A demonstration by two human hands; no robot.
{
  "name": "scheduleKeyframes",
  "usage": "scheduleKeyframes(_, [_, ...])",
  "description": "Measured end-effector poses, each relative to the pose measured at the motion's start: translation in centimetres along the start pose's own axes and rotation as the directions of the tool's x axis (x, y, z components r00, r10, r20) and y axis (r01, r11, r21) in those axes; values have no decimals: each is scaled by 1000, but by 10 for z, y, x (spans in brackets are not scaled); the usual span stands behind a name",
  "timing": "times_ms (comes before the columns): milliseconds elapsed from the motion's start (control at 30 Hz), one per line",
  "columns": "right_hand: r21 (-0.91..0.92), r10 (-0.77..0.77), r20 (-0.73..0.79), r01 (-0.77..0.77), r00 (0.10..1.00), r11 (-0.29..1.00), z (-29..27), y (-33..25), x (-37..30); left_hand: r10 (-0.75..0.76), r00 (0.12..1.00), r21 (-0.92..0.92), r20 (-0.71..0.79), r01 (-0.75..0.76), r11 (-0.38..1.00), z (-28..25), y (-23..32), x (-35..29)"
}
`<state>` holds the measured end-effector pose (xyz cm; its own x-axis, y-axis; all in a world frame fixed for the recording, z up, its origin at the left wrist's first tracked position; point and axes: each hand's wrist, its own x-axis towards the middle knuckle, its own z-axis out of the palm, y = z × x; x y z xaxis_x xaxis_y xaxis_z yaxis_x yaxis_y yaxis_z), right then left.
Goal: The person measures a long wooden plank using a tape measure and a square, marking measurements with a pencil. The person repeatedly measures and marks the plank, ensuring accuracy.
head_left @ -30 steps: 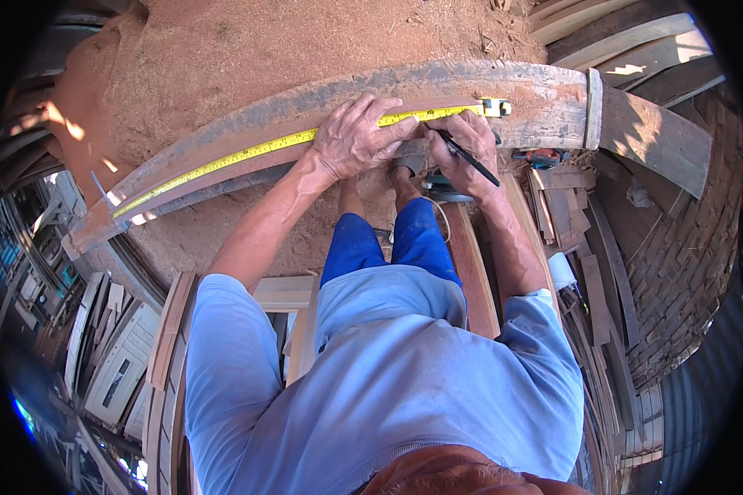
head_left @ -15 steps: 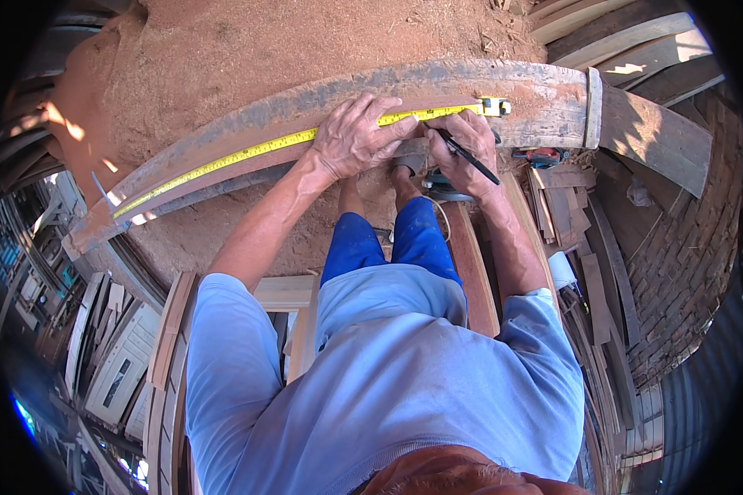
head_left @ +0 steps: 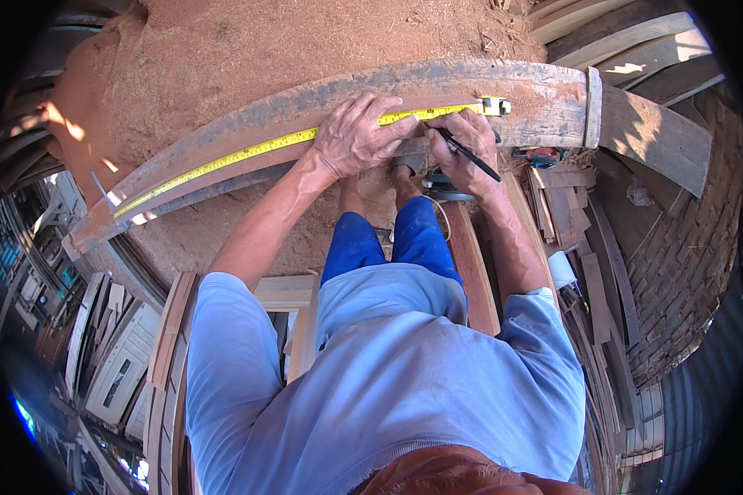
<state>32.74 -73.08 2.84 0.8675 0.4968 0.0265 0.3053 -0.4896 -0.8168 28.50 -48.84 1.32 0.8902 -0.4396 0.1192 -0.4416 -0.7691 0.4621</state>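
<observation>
1. Floor covered in reddish sawdust [head_left: 322, 41]; workspace edged by stacked timber [head_left: 636, 37] at upper right and a brick surface [head_left: 677, 247] at far right.
2. Long worn plank [head_left: 545, 103] set crosswise in front of the person, bowed by the lens.
3. Tape measure [head_left: 494, 107] laid along it: case near the right end, yellow blade [head_left: 223, 162] run out leftward.
4. Left hand [head_left: 359, 136] laid across the blade, thumb and fingers parted; whether anything is pinched can't be told.
5. Black pen [head_left: 480, 165] held in the closed right hand [head_left: 469, 144], tip end by the blade's near edge, just beside the left thumb.
</observation>
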Motion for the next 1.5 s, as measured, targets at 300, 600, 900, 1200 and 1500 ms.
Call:
scheduleKeyframes(300, [-14, -10, -7, 10, 1000, 1000, 1, 2, 0, -9, 1000, 5, 12, 9, 1000, -1, 1, 0])
scheduleKeyframes(600, [-8, -25, -31, 25, 999, 1000, 2, 1, 1, -3, 1000, 9, 11, 3, 1000, 1, 0, 0])
scheduleKeyframes(900, [108, 7, -37, -3, 999, 994, -8, -2, -1, -4, 1000, 16, 13, 3, 1000, 0, 0, 0])
scheduleKeyframes(1200, [31, -35, -65, 37, 997, 999, -3, 1, -1, 2, 1000, 2, -1, -2, 1000, -2, 1, 1])
scheduleKeyframes(1500, [34, -11, -48, 12, 999, 999, -4, 0, 0, 11, 1000, 5, -9, -11, 1000, -2, 0, 2])
